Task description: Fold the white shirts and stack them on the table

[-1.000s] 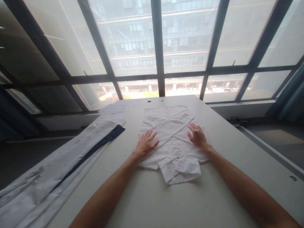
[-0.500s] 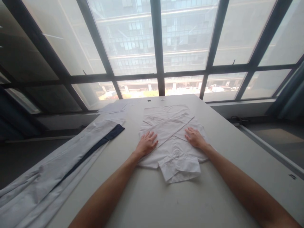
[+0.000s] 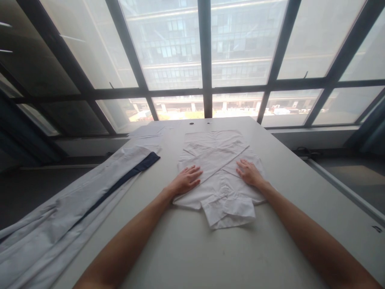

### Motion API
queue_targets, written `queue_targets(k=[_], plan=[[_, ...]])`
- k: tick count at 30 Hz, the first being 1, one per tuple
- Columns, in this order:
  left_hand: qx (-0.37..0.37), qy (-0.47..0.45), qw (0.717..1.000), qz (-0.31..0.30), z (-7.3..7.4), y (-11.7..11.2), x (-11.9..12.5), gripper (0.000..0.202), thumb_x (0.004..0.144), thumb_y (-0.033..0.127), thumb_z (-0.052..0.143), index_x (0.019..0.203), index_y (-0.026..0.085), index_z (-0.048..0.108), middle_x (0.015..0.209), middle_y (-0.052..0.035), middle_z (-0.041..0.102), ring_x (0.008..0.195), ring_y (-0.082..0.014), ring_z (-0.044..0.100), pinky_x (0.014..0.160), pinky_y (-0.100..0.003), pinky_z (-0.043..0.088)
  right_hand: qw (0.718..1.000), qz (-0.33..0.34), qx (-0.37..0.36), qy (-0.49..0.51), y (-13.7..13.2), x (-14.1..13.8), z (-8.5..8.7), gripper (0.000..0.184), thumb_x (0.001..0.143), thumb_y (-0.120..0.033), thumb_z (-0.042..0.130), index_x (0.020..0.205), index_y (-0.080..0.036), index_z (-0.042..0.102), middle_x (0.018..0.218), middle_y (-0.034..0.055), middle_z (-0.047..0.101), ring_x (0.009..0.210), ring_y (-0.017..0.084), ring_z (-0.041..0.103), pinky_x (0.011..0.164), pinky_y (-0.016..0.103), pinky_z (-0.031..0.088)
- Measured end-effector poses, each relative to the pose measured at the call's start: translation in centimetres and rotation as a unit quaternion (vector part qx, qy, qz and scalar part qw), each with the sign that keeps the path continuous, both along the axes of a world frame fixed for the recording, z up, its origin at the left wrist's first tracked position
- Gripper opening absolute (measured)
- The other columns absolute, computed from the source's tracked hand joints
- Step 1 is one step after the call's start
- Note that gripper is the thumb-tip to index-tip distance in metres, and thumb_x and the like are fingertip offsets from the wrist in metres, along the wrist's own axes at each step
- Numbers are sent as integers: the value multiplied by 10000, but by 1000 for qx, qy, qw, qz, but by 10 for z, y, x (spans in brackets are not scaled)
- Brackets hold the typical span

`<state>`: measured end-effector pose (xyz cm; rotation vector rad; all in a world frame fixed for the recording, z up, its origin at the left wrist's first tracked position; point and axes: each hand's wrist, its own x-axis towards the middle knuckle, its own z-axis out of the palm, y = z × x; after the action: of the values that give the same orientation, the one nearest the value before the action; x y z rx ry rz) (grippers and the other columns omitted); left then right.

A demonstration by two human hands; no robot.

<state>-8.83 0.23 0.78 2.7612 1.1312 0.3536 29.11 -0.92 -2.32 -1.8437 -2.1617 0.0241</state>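
Note:
A white shirt lies on the table with its sleeves folded across its body. Its collar points toward me, at the near end. My left hand rests flat on the shirt's left side, fingers stretched out over the folded sleeve. On the right side of the shirt lies my right hand, palm down with its fingers apart. Neither hand grips the fabric; both press or rest on it from above.
The white table reaches to the windows. Along its left side lie long light-grey garments with a dark navy strip. Behind them are flat white sheets. Dark curtains hang at both sides.
My left hand has turned slightly, its fingers pointing more to the right, and the forearm has swung outward to the left. My right hand stays nearly in place. The view has shifted slightly.

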Motion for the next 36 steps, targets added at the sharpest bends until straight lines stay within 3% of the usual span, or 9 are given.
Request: queue_targets(k=[6, 11, 14, 18, 21, 24, 26, 32, 36], plan=[[40, 0, 999, -12, 10, -12, 6, 485, 1032, 439, 435, 1489, 287, 489, 1584, -58, 411, 1484, -258, 327, 1220, -467, 286, 1000, 1, 3, 1, 1, 1, -1, 511, 996, -374, 428, 1446, -151, 525, 1546, 186, 435, 1441, 316, 375, 1164, 522, 295], [-12, 64, 997, -49, 10, -20, 10, 542, 1058, 522, 307, 1574, 354, 301, 1651, -27, 260, 1534, -257, 187, 1239, -519, 145, 1000, -3, -2, 7, 0, 0, -1, 507, 996, -374, 442, 1453, -166, 514, 1556, 179, 423, 1446, 310, 370, 1168, 530, 285], [-22, 71, 996, -43, 9, -20, 11, 535, 1061, 528, 285, 1566, 358, 318, 1655, -25, 246, 1538, -252, 170, 1238, -523, 122, 1000, 3, 12, 23, -2, -4, 3, 506, 980, -332, 479, 1459, -172, 502, 1567, 170, 410, 1463, 298, 343, 1174, 523, 282], [-19, 24, 999, -37, 19, -28, 19, 491, 1060, 439, 357, 1522, 292, 432, 1608, -62, 367, 1512, -248, 264, 1233, -500, 207, 986, 138, 60, 72, -15, -13, 25, 515, 898, -203, 578, 1412, -182, 554, 1558, 147, 421, 1462, 275, 333, 1172, 467, 318], [-54, -29, 995, -73, 35, -51, 30, 458, 1055, 390, 391, 1488, 278, 487, 1558, -63, 451, 1467, -230, 362, 1215, -447, 298, 954, 264, 56, 135, -40, -19, 51, 424, 892, -168, 587, 1309, -221, 636, 1374, 120, 592, 1294, 242, 516, 1081, 414, 433], [-121, -56, 981, -141, 49, -84, 35, 456, 1028, 362, 471, 1481, 311, 494, 1522, -50, 499, 1427, -234, 427, 1193, -425, 352, 932, 314, 7, 181, -75, -14, 68, 311, 909, -157, 558, 1178, -225, 699, 1127, 96, 685, 1043, 215, 635, 940, 373, 510], [-153, -68, 969, -182, 54, -104, 32, 477, 1006, 285, 501, 1482, 323, 493, 1511, -46, 513, 1430, -243, 426, 1187, -429, 363, 923, 326, -41, 198, -98, -5, 70, 331, 884, -86, 517, 1111, -222, 717, 1054, 81, 689, 967, 197, 649, 893, 344, 519], [-165, -85, 958, -219, 45, -124, 23, 642, 892, 167, 606, 1498, 324, 463, 1558, -59, 448, 1468, -277, 361, 1193, -467, 347, 920, 329, -76, 201, -139, 11, 58, 574, 754, -9, 529, 1255, -267, 636, 1131, 76, 636, 1080, 214, 599, 958, 361, 490], [-175, -135, 958, -180, 27, -119, 25, 451, 937, 239, 613, 1386, 283, 593, 1465, -92, 551, 1392, -257, 470, 1156, -412, 400, 926, 308, -80, 204, -146, 4, 59, 478, 757, -79, 615, 1196, -268, 616, 1145, 75, 607, 1073, 224, 581, 963, 359, 481]])
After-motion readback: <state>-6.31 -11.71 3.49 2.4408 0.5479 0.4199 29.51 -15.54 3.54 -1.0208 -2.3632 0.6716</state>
